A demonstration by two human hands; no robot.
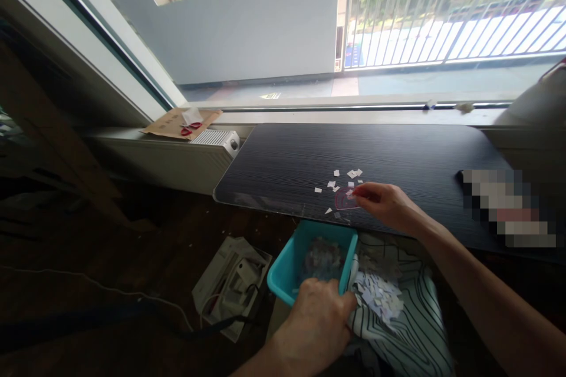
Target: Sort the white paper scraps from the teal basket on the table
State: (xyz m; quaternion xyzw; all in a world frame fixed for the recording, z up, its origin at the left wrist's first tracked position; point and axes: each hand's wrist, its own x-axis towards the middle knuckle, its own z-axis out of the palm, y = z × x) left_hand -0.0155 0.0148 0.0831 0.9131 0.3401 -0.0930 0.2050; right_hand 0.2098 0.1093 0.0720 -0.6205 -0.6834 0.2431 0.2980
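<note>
My left hand [316, 312] is closed on the near rim of a turquoise plastic bin [283, 265], held just below the table's front edge. Inside the bin lies a loose pile of small pale scraps [323, 256]. My right hand [380, 200] is over the dark tabletop, thumb and fingers pinched together. At its fingertips are a thin see-through piece with pink lines [341, 199] and a small white scrap; which of them it pinches, I cannot tell. Several white paper scraps [331, 184] are scattered just beyond and to the left of it.
More white scraps [380, 294] lie on a striped cloth [420, 306] right of the bin. A box [221, 259] with a white corded device stands on the floor at left. Red-handled scissors [191, 128] rest on brown paper [165, 123] by the window. A pixelated object lies at the table's right.
</note>
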